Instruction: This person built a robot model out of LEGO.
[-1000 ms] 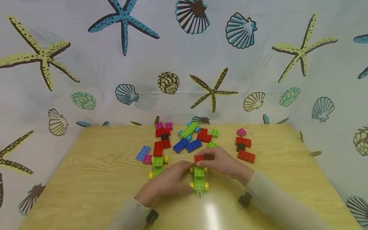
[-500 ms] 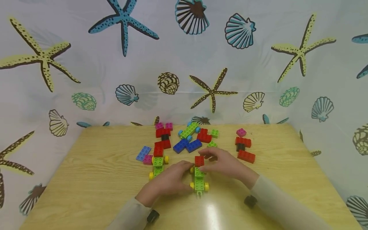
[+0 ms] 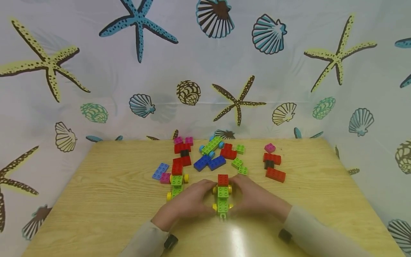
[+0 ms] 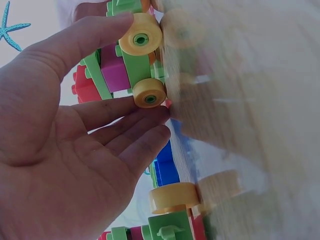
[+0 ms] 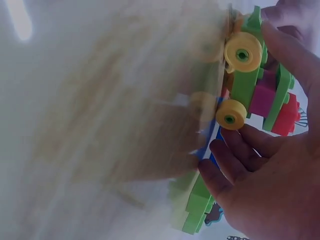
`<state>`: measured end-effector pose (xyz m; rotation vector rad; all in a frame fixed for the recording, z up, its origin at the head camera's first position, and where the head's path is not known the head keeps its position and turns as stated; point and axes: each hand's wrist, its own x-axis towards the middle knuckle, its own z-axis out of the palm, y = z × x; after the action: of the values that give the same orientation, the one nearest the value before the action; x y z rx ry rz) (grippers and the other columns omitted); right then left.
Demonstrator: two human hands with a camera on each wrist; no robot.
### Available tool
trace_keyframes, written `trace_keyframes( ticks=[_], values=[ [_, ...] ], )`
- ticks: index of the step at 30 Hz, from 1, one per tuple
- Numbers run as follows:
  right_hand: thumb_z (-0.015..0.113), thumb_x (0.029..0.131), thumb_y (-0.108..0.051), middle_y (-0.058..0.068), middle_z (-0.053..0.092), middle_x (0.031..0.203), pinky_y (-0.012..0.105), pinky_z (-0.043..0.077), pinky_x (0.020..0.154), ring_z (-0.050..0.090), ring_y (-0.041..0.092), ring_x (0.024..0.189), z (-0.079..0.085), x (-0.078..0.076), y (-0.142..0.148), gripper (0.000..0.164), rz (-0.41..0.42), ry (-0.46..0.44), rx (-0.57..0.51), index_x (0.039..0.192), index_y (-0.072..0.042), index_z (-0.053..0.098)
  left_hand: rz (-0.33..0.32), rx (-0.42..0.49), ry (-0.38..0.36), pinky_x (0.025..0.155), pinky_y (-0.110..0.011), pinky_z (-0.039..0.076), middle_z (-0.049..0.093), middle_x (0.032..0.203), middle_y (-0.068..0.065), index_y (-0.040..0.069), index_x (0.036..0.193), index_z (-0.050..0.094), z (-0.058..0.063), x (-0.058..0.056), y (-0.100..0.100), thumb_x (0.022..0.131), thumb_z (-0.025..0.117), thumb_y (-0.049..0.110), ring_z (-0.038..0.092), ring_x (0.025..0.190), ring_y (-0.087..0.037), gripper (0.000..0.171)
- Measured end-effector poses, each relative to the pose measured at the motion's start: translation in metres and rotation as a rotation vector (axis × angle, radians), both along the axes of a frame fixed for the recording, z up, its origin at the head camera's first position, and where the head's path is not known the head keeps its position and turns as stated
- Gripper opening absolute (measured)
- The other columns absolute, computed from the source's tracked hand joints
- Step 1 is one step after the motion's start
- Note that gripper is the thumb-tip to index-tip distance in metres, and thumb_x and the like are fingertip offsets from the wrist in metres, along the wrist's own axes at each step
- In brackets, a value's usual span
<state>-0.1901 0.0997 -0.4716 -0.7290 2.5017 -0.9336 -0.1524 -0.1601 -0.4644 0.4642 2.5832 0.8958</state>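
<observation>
A toy car of green building bricks (image 3: 223,205) with yellow wheels stands on the table between both hands. Its front end carries a stack with a purple brick (image 4: 114,67) low down and a red brick (image 3: 223,180) on top. My left hand (image 3: 189,201) holds the car's left side, thumb at the rear wheel (image 4: 140,35) and index fingertip at the front wheel (image 4: 150,93). On the right side, my right hand (image 3: 257,198) spans the wheels the same way, its index finger against the front wheel (image 5: 231,115).
A similar car (image 3: 176,181) stands left, partly behind the left hand. Beyond lie blue bricks (image 3: 217,162), a green base with blue wheels (image 3: 212,145), red bricks (image 3: 228,152), small green bricks (image 3: 237,162) and a light blue plate (image 3: 160,171). More red bricks (image 3: 275,175) lie right.
My right hand has let go of the red brick and moved down to the car's right side. A small green brick behind it now shows. The left hand has stayed in place.
</observation>
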Motion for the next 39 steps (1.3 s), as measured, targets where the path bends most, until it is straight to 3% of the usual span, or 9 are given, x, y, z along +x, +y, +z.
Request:
trace_keyframes(
  ticks=[13,22,30,39],
  values=[
    [0.101,0.076,-0.054,0.006,0.063,0.154,0.054,0.049,0.129,0.06,0.029,0.146,0.004,0.001,-0.015,0.103,0.037,0.077,0.039,0.16,-0.011,0.058,0.019,-0.017,0.052,0.132,-0.06,0.045,0.058,0.167,-0.014,0.005,0.162,0.056,0.01,0.003,-0.009,0.091,0.093,0.029,0.054,0.157,-0.04,0.083],
    [0.099,0.08,-0.045,0.003,0.067,0.146,0.052,0.052,0.125,0.063,0.025,0.136,0.005,-0.01,-0.036,0.093,0.056,0.077,0.034,0.157,-0.011,0.06,0.071,-0.047,0.075,0.131,-0.061,0.045,0.056,0.169,-0.017,0.001,0.161,0.056,0.015,0.003,-0.016,0.095,0.09,0.023,0.053,0.157,-0.041,0.078],
    [0.099,0.081,-0.041,0.008,0.065,0.152,0.054,0.05,0.127,0.062,0.031,0.142,0.008,-0.015,-0.052,0.093,0.075,0.074,0.042,0.159,-0.009,0.059,0.121,-0.057,0.075,0.13,-0.06,0.047,0.057,0.167,-0.017,0.001,0.161,0.057,0.017,0.006,-0.022,0.095,0.089,0.017,0.056,0.155,-0.041,0.075],
    [0.098,0.081,-0.041,0.011,0.057,0.166,0.056,0.045,0.132,0.053,0.035,0.156,0.006,-0.016,-0.056,0.097,0.076,0.057,0.04,0.163,-0.012,0.056,0.13,-0.057,0.106,0.129,-0.06,0.048,0.058,0.166,-0.018,0.0,0.16,0.058,0.015,0.009,-0.025,0.098,0.083,0.007,0.057,0.155,-0.042,0.067]
  ],
)
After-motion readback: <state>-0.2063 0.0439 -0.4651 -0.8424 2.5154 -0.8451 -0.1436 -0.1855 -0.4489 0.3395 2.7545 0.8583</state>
